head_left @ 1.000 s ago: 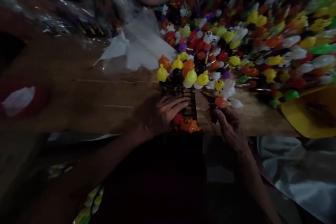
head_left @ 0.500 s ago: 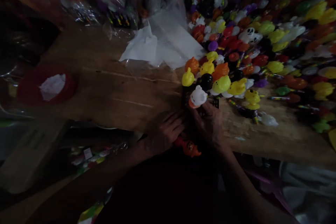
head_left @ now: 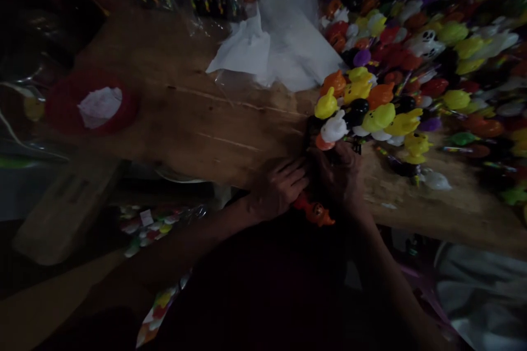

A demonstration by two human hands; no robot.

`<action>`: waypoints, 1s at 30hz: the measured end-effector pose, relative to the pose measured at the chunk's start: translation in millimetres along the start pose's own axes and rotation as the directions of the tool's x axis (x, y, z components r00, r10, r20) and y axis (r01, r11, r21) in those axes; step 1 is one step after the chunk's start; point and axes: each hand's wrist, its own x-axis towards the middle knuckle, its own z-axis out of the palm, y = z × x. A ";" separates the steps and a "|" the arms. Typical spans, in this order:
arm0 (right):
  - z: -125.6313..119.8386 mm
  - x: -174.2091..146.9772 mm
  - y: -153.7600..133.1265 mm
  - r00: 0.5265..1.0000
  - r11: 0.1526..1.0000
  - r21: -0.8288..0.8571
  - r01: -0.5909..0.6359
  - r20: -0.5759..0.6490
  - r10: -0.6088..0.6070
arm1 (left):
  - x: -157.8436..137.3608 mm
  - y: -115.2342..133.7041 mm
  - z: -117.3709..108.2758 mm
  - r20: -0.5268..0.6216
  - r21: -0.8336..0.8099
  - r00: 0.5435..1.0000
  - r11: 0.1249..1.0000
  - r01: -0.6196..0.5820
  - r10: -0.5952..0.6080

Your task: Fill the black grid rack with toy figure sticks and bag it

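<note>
My left hand (head_left: 282,186) is closed at the table's front edge, its fingers curled. From its thumb side sticks out an orange figure toy (head_left: 321,214) with a small dark face and a red lower part. My right hand (head_left: 343,175) is close beside it, fingers bent together, what they hold hidden in shadow. Just beyond its fingertips is a white figure toy (head_left: 334,127) with an orange base. Behind that, yellow, orange and black figure toys stand bunched over a dark slotted rack (head_left: 356,147), mostly covered.
A large heap of colourful figure toys (head_left: 428,44) fills the right of the wooden table (head_left: 185,126). White paper and clear plastic (head_left: 247,49) lie at the back. A red bowl (head_left: 57,104) holding white paper is at left; a wooden stool (head_left: 66,214) is below.
The view has shifted, so everything appears farther right and a little higher. My hands stay close together by the rack, with the orange figure toy still at my left hand.
</note>
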 end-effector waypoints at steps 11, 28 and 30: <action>2.3 0.0 -1.9 0.989 0.989 -0.009 0.147 0.033 -0.147 | -3.1 3.9 -2.8 0.023 -0.021 1.000 1.000 -0.009 0.009; -142.4 -50.4 64.4 0.945 0.840 -0.471 -0.269 -0.298 0.136 | 6.5 12.2 -16.9 -0.042 -0.243 0.983 0.956 0.165 -0.180; -138.3 -50.3 74.9 0.958 0.838 -0.479 -0.261 -0.233 0.165 | 10.5 14.2 -19.5 -0.072 -0.283 0.962 0.930 0.233 -0.263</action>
